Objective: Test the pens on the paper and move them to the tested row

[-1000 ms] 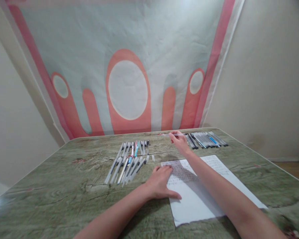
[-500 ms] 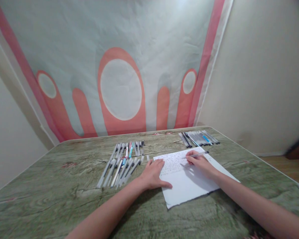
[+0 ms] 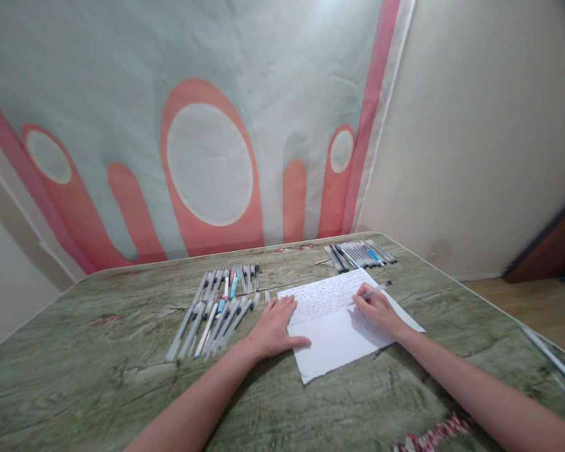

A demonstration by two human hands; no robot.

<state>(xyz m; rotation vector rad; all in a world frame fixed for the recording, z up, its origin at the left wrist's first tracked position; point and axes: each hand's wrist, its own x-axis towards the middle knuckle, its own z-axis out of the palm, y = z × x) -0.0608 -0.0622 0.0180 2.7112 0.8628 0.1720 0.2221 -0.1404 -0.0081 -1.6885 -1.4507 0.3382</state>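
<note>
A white sheet of paper point(image 3: 329, 355) lies at a slant on the table, its upper part covered with rows of handwriting. My left hand point(image 3: 275, 326) rests flat on the sheet's left edge, fingers spread and thumb stretched out over the paper. In my right hand point(image 3: 375, 311) is a pen point(image 3: 377, 289), clear-barrelled with a dark end, gripped between the fingertips. That hand lies on the right part of the sheet, by the written lines. The pen's tip is too small to tell whether it touches the paper.
Left of the sheet, several pens point(image 3: 216, 314) lie in two rows on the wood-patterned table point(image 3: 98, 376). Another row of pens point(image 3: 360, 254) lies beyond the sheet, near the far edge. A printed cloth point(image 3: 273, 94) hangs behind the table.
My view has turned to the right, so everything sits further left. Along the written lines, my right hand has moved rightward over the paper with the pen. The left hand stays in place.
</note>
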